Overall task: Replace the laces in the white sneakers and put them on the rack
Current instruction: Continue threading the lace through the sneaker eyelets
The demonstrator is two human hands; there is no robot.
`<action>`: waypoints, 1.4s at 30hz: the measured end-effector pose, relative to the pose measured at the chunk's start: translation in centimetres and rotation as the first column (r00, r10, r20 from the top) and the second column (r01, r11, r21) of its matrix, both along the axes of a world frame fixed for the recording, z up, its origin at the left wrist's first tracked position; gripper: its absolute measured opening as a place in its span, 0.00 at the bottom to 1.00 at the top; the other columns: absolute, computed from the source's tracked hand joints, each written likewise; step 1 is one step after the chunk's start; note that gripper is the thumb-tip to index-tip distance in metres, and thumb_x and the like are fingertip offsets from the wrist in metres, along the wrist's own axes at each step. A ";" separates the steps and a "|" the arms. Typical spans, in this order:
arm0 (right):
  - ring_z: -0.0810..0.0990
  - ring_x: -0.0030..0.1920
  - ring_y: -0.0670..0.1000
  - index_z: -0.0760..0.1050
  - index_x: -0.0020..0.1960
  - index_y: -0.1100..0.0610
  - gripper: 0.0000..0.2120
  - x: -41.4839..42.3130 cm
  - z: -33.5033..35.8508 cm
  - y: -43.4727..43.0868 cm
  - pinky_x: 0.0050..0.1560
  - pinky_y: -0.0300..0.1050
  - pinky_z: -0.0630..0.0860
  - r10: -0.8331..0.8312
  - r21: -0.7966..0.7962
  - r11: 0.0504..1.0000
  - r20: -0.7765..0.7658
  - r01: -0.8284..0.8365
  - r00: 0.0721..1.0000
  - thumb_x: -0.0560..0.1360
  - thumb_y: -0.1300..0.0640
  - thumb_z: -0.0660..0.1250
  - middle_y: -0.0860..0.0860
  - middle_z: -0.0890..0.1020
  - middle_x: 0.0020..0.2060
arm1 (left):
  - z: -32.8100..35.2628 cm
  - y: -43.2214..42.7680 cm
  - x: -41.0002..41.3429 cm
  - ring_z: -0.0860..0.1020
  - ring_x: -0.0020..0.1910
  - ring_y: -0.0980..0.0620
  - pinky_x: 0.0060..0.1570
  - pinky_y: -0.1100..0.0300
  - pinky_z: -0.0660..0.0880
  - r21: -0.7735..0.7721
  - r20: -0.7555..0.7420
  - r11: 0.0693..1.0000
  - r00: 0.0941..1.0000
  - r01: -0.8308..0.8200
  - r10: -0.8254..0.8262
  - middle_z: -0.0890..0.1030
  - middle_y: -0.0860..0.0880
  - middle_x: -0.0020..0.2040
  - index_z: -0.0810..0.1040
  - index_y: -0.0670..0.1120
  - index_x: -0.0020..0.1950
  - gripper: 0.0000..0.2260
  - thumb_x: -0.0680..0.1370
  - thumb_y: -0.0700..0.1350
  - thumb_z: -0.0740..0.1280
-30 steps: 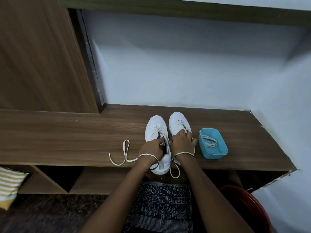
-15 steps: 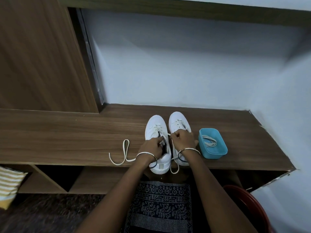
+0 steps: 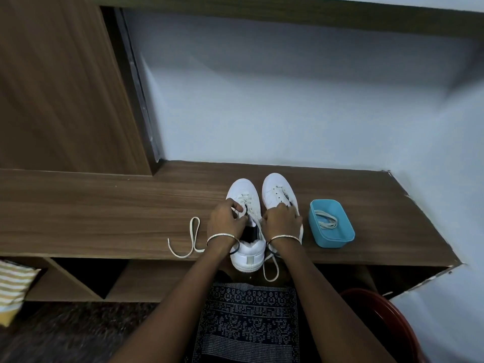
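A blue tub (image 3: 340, 241) at center right holds a coiled lace (image 3: 326, 220). Just left of it, my white sneakers (image 3: 275, 184) stand side by side on the wooden bench (image 3: 104, 218), toes toward the wall. My left hand (image 3: 226, 222) pinches the lace (image 3: 270, 280) at the left sneaker (image 3: 245, 191)'s eyelets. My right hand (image 3: 281, 222), fingers curled, grips its other end, which dangles over the bench edge. A spare lace (image 3: 192, 239) lies left of the sneakers.
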State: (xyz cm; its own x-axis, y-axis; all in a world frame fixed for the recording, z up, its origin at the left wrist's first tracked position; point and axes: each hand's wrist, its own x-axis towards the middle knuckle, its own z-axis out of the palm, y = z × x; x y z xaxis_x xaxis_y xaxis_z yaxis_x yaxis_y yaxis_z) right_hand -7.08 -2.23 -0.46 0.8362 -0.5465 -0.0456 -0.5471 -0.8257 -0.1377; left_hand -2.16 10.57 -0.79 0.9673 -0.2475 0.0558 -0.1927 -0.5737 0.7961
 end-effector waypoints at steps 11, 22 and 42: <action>0.80 0.48 0.58 0.80 0.33 0.56 0.19 -0.9 3.5 -1.5 0.61 0.57 0.74 -0.266 0.765 0.643 0.166 0.046 0.949 0.76 0.44 0.66 0.53 0.84 0.38 | 0.1 -1.2 -2.2 0.81 0.43 0.48 0.41 0.60 0.71 -0.050 0.025 0.998 0.999 0.042 -0.041 0.83 0.51 0.40 0.81 0.48 0.52 0.06 0.77 0.45 0.68; 0.69 0.28 0.51 0.83 0.39 0.54 0.13 -4.1 7.6 -2.7 0.29 0.39 0.59 -0.449 0.962 0.122 0.274 -0.245 0.850 0.79 0.50 0.67 0.51 0.78 0.31 | 3.5 -2.7 -6.2 0.81 0.48 0.60 0.51 0.69 0.74 -0.529 -0.264 0.751 0.765 0.395 -0.588 0.84 0.47 0.47 0.82 0.41 0.48 0.17 0.85 0.46 0.56; 0.65 0.29 0.45 0.80 0.58 0.65 0.16 -8.0 5.0 -1.4 0.32 0.38 0.63 0.022 0.960 0.065 0.272 -0.272 0.962 0.81 0.53 0.63 0.48 0.69 0.29 | 6.8 -0.3 0.4 0.60 0.18 0.60 0.19 0.69 0.58 -0.714 -0.515 0.664 0.808 -0.220 -0.287 0.66 0.53 0.22 0.79 0.41 0.45 0.14 0.84 0.43 0.58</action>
